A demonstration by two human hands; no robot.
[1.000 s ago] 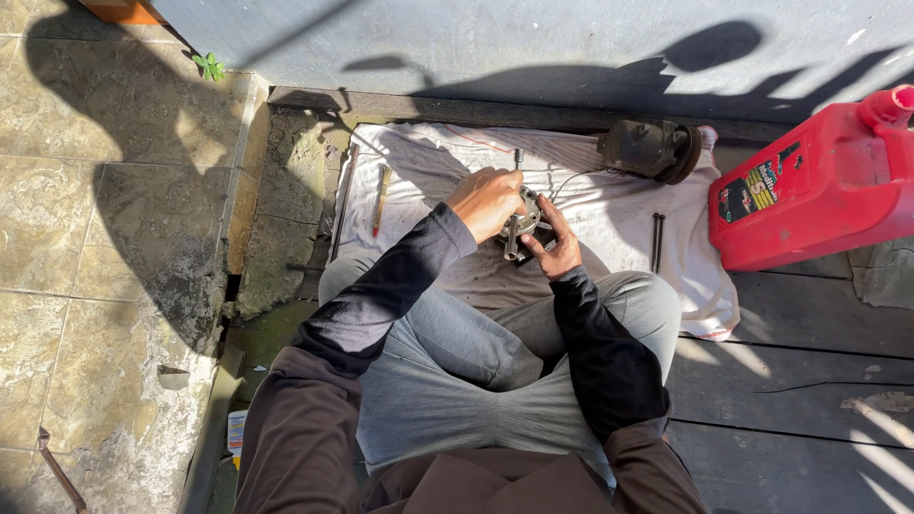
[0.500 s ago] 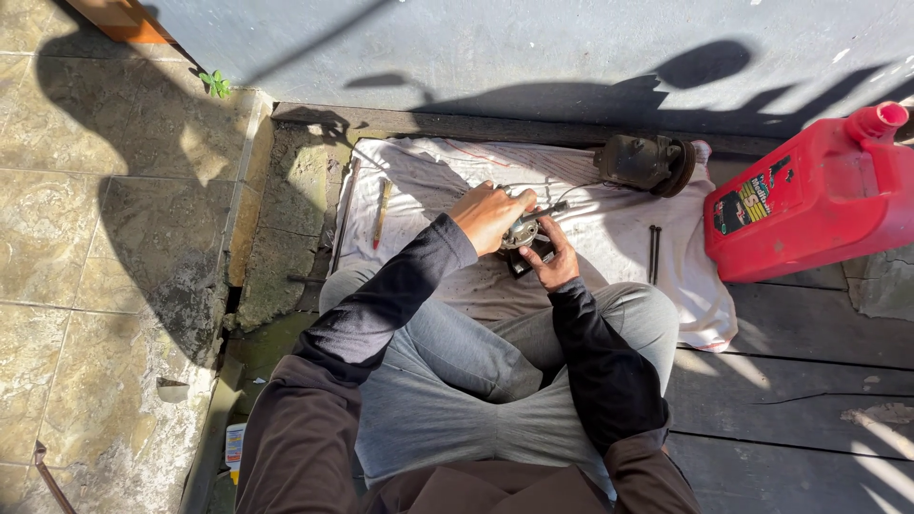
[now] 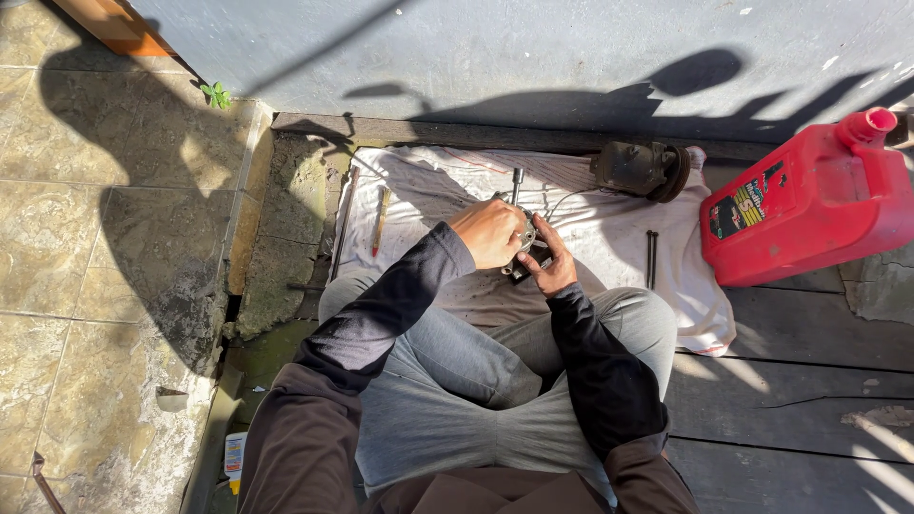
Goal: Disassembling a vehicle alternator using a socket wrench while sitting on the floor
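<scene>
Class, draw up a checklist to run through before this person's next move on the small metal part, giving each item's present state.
1. Both hands on the small metal part: left hand, right hand: ok.
2. Part over the white cloth: ok.
3. Two long bolts lying within reach: ok.
4. Red fuel can upright, capped: ok.
5. Dark engine piece steady on the cloth: cannot tell.

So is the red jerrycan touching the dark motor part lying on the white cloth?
Apart. The head view shows the red jerrycan to the right of the dark motor part, with a strip of white cloth and shadowed floor plainly between them.
</scene>
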